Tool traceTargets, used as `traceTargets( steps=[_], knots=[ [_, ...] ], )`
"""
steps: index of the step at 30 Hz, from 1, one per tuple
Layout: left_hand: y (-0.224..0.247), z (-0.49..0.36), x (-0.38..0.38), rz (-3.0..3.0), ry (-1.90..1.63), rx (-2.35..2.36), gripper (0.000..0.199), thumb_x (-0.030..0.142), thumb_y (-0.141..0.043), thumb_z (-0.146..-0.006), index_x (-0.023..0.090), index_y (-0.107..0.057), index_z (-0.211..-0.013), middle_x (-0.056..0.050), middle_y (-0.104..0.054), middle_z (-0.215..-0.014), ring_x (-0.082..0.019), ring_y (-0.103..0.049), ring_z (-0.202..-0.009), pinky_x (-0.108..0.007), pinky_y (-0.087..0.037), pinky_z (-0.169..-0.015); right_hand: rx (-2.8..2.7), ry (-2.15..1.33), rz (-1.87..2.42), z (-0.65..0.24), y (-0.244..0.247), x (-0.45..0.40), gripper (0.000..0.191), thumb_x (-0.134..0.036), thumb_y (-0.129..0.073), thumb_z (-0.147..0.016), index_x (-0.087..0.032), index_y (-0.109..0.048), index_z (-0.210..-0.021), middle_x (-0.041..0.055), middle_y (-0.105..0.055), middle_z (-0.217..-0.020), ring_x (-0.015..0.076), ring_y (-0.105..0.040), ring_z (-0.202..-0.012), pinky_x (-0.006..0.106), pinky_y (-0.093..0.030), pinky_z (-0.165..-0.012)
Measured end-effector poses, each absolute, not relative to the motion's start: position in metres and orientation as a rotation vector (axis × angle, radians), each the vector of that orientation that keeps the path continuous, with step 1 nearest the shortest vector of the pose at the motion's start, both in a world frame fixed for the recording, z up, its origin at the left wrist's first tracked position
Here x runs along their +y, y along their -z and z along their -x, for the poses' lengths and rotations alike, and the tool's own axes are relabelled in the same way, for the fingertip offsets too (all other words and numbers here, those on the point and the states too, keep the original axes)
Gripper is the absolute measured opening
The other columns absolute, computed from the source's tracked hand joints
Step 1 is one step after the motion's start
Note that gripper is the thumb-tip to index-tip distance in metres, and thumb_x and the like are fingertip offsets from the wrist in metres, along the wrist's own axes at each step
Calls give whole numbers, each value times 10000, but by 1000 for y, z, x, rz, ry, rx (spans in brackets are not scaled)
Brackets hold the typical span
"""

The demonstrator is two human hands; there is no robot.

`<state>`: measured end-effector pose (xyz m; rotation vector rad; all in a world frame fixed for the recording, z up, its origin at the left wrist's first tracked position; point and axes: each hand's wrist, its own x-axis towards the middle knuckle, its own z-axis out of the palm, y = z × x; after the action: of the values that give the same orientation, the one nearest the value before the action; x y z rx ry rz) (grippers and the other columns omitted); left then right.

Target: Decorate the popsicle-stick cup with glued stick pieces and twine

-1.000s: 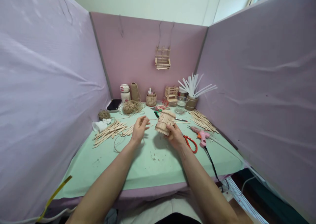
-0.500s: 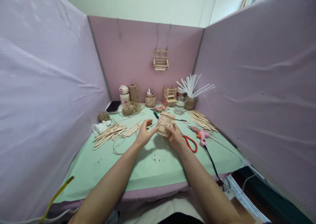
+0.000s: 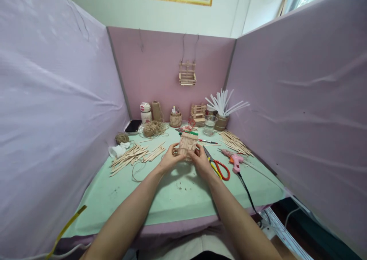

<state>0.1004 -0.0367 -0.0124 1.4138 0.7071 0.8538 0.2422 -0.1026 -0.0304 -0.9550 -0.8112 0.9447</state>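
Observation:
Between my two hands, above the middle of the table, is a small holder made of wooden sticks, with a band of sticks around its top. My left hand grips its lower left side, thumb across the front. On the lower right, my right hand holds it with the thumb on the front and fingers behind. The holder's back and base are hidden. Right of my right hand lie scissors with red and yellow handles. Thin wooden sticks lie in a loose pile left of my left hand.
A pink glue gun with a black cord lies at the right. More sticks are behind it. Along the back stand a clear cup of water, a pot of white glue sticks, a twine heap and a phone.
My left hand has closed onto the holder's left side, and the holder has turned more upright and shifted slightly left. The view has tilted up a little; more of the scissors shows.

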Motion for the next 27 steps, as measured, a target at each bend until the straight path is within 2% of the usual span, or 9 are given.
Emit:
traceTargets(
  steps=[4,9,16,20,24,27],
  knots=[
    [17,-100,-25,-1333,-960,758,731,318,-812,-612,174,-460,-1236,-161,-561,-1245,-275,-571,-1134,-430,-450,-967,-831,-816,1078,-244,33,-101,750,-449,-798,-606,-266,-459,-1250,119,-474,-1388,253,-444,-1301,453,-359,-1066],
    [17,-97,-18,-1243,-917,591,707,281,-829,-583,187,-497,-1200,-153,-570,-1250,-270,-586,-1122,-433,-452,-970,-927,-773,1126,-244,32,-103,631,-441,-768,-636,-253,-509,-1179,110,-545,-1287,244,-530,-1182,457,-421,-1000],
    [27,-101,-12,-1541,-1009,734,728,263,-833,-557,177,-490,-1194,-147,-542,-1272,-267,-561,-1130,-422,-438,-969,-1137,-550,1254,-238,34,-107,522,-310,-708,-690,-233,-551,-1182,82,-578,-1269,224,-535,-1173,417,-376,-1045],
    [31,-101,-10,-1700,-1015,804,698,265,-842,-519,168,-513,-1127,-126,-587,-1189,-277,-569,-1102,-419,-438,-948,-1162,-554,1223,-239,38,-104,522,-275,-699,-672,-233,-576,-1177,74,-611,-1232,228,-551,-1162,411,-373,-1047],
    [32,-100,-7,-1844,-930,1013,713,342,-882,-432,185,-554,-1045,-116,-646,-1060,-335,-584,-1047,-442,-428,-905,-1129,-580,1257,-240,41,-103,468,-271,-712,-642,-259,-608,-1097,55,-644,-1146,237,-564,-1128,433,-372,-1041],
    [33,-96,-6,-1922,-893,1093,751,378,-887,-397,197,-562,-1049,-117,-653,-1060,-355,-580,-1046,-441,-410,-899,-1166,-566,1322,-240,43,-104,431,-252,-669,-665,-263,-592,-1089,50,-640,-1131,230,-563,-1116,438,-380,-1032]
  ],
)
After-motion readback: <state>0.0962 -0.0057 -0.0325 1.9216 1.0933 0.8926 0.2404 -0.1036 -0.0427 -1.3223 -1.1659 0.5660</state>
